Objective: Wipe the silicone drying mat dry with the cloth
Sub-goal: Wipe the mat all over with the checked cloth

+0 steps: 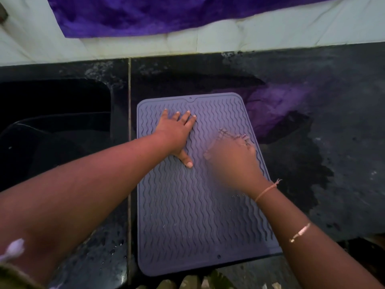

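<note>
Mat: the silicone drying mat (200, 205) lies flat on the dark counter (343, 142), its near edge at the counter's front edge and its left edge just beside the seam next to the sink (54, 113).
Mat surface: wavy raised ribs with a low rim; small bright drops show on the near half, so I judge it still wet there.
Left hand: the left hand (177, 132) lies open, fingers spread and palm down on the far left part of the mat, pressing it.
Right hand: the right hand (233, 161) is blurred over the right side of the mat; a pale cloth (233, 138) seems bunched under its fingers, but how tightly they close I cannot tell.
Handling of mat: probably light, soft and floppy, and slippery on a wet counter; better to pin it flat than to lift it.
Handling of cloth: soft and thin; it likely must be pushed along the grooves.
Counter: wet patches show right of the mat.
Background: a purple fabric (166, 15) hangs at the far wall.
</note>
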Tool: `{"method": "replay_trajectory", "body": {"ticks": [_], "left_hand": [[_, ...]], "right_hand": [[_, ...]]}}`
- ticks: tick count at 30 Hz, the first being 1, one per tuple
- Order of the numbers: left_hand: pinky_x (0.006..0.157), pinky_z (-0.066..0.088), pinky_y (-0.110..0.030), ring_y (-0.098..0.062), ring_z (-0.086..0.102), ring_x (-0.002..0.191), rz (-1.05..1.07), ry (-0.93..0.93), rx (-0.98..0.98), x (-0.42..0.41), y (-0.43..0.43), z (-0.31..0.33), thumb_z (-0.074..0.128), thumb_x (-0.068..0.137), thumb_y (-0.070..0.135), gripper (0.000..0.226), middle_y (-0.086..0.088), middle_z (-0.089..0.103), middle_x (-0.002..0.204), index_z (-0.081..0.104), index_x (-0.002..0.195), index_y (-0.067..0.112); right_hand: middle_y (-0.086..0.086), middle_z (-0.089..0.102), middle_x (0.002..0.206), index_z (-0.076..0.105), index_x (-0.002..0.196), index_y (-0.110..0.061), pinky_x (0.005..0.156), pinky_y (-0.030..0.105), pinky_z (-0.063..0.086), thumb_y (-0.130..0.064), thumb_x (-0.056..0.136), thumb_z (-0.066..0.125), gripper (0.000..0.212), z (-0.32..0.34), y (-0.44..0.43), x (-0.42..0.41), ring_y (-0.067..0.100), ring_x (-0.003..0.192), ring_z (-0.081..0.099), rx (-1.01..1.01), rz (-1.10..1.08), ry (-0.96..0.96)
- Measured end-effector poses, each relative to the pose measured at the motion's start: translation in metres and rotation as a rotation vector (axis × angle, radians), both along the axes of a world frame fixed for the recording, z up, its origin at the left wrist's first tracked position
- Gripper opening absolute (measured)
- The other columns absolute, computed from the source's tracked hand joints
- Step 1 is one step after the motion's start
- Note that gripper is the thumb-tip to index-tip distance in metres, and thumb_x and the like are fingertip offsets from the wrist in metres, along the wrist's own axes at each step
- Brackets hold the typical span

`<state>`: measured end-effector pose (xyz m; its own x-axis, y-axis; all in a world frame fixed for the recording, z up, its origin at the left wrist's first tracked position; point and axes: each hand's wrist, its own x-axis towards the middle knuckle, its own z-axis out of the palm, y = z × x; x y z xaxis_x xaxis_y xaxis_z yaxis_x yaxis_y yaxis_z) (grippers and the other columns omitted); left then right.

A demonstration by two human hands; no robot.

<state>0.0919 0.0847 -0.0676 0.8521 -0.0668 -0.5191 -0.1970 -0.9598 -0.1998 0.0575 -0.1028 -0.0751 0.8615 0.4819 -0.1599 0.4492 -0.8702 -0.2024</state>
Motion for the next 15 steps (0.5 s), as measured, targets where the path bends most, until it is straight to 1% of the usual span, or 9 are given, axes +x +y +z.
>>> {"method": "replay_trajectory", "body": {"ticks": [2,3,5,7,8,10,11,13,15], "left_hand": [[0.113,-0.004,-0.053,-0.028,-0.005,0.145,0.001,-0.002,-0.024,-0.001,0.002,-0.002,0.062,0.045,0.083,0.146,-0.005,-0.013,0.158,-0.017,0.149,0.017],[0.113,-0.003,-0.053,-0.027,-0.006,0.145,0.005,-0.001,-0.037,-0.001,0.004,-0.002,0.062,0.045,0.083,0.146,-0.004,-0.013,0.158,-0.017,0.149,0.018],[0.113,-0.001,-0.055,-0.027,-0.006,0.145,0.013,0.002,-0.045,0.000,0.005,-0.003,0.062,0.045,0.083,0.146,-0.003,-0.014,0.158,-0.018,0.148,0.019],[0.113,-0.001,-0.056,-0.026,-0.005,0.145,0.011,0.007,-0.020,0.001,0.004,-0.002,0.060,0.044,0.085,0.146,-0.003,-0.013,0.158,-0.019,0.148,0.020],[0.113,-0.001,-0.056,-0.026,-0.004,0.145,0.009,0.007,0.000,0.001,0.003,-0.002,0.059,0.044,0.086,0.146,-0.003,-0.013,0.158,-0.019,0.148,0.020],[0.113,0.000,-0.055,-0.026,-0.004,0.146,0.009,0.003,0.034,0.002,0.001,-0.002,0.057,0.043,0.088,0.146,-0.002,-0.013,0.158,-0.019,0.148,0.019],[0.113,0.000,-0.055,-0.025,-0.003,0.146,0.007,0.002,0.042,0.002,0.001,-0.002,0.055,0.043,0.089,0.146,-0.002,-0.013,0.158,-0.019,0.148,0.019],[0.113,0.000,-0.055,-0.025,-0.003,0.146,0.002,0.000,0.049,0.002,0.002,-0.002,0.053,0.042,0.090,0.145,-0.001,-0.012,0.158,-0.018,0.148,0.020],[0.113,-0.001,-0.056,-0.025,-0.003,0.146,-0.001,-0.007,0.057,0.001,0.003,-0.002,0.051,0.042,0.091,0.144,-0.001,-0.013,0.158,-0.019,0.147,0.021]], "right_hand": [[0.002,0.054,0.113,0.058,0.118,-0.031,0.094,0.047,0.039,-0.025,0.083,0.058,0.036,0.009,0.004,0.017,0.027,0.110,0.045,0.213,-0.090,0.059],[0.005,0.057,0.112,0.059,0.119,-0.028,0.092,0.046,0.042,-0.024,0.083,0.058,0.036,0.014,0.009,0.032,0.028,0.109,0.047,0.291,-0.140,0.040],[0.010,0.060,0.114,0.060,0.121,-0.025,0.092,0.045,0.045,-0.023,0.083,0.056,0.038,0.021,0.023,0.067,0.032,0.111,0.051,0.350,-0.215,-0.003],[0.010,0.061,0.119,0.061,0.119,-0.024,0.097,0.045,0.043,-0.028,0.084,0.053,0.037,0.023,0.041,0.092,0.034,0.116,0.051,0.287,-0.238,0.040],[0.010,0.059,0.121,0.062,0.118,-0.024,0.100,0.047,0.039,-0.032,0.085,0.051,0.036,0.020,0.050,0.095,0.034,0.119,0.049,0.199,-0.225,0.059],[0.011,0.052,0.126,0.059,0.118,-0.022,0.103,0.053,0.030,-0.036,0.086,0.049,0.036,0.011,0.062,0.089,0.034,0.122,0.044,-0.002,-0.156,0.018],[0.012,0.050,0.128,0.058,0.119,-0.020,0.103,0.055,0.027,-0.034,0.085,0.049,0.038,0.008,0.063,0.082,0.034,0.123,0.042,-0.059,-0.127,-0.025],[0.012,0.049,0.128,0.059,0.118,-0.019,0.101,0.054,0.027,-0.031,0.082,0.051,0.038,0.003,0.059,0.065,0.033,0.123,0.042,-0.076,-0.099,-0.093],[0.010,0.051,0.125,0.061,0.114,-0.019,0.101,0.053,0.027,-0.031,0.081,0.053,0.036,0.003,0.049,0.049,0.031,0.121,0.043,-0.070,-0.069,-0.108]]}}
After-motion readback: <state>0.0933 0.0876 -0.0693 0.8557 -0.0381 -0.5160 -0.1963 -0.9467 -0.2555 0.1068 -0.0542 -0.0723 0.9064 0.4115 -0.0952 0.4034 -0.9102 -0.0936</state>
